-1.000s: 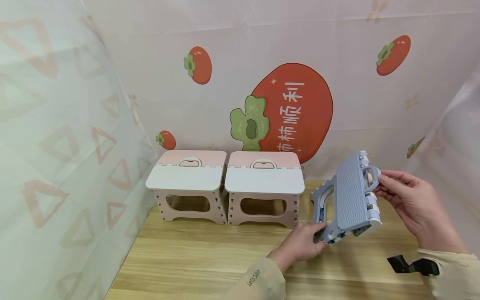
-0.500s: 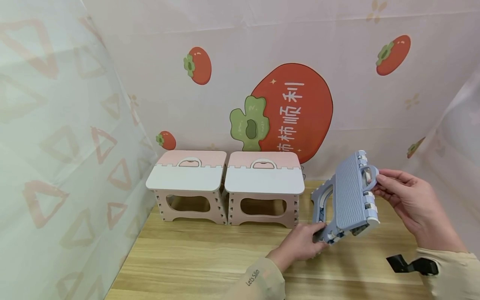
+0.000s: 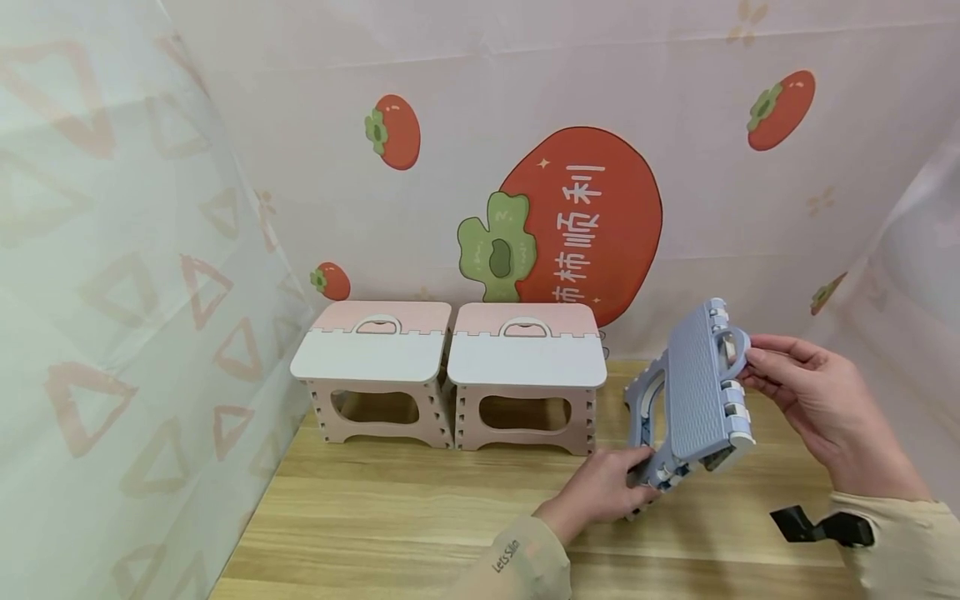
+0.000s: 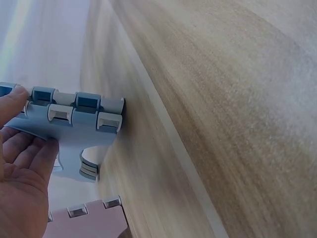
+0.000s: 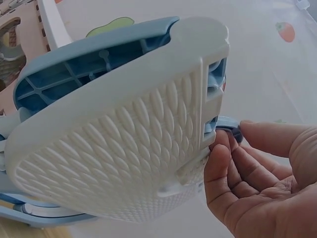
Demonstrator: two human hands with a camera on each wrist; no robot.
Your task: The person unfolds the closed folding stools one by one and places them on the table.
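Observation:
A blue and white folding stool [image 3: 697, 383] stands tilted and partly folded at the right of the table in the head view. My right hand [image 3: 813, 400] pinches its looped carry handle [image 3: 737, 354] between thumb and fingers. Down at the stool's lower edge, my left hand [image 3: 607, 483] grips a leg panel [image 4: 74, 121], thumb on the hinged side and fingers beneath. From the right wrist view, the white textured half of the seat [image 5: 133, 144] folds back against the blue half [image 5: 74, 74].
Two pink and white folding stools [image 3: 371, 342] stand open side by side left of the blue one, the nearer [image 3: 528, 346] close to my left hand. All are on a wooden table [image 3: 375, 517]. A printed cloth backdrop [image 3: 285, 100] rises behind and to the left.
The stool's top and handle have shifted slightly left with my right hand, and the seat leans a little more upright. My left hand keeps its grip in nearly the same place.

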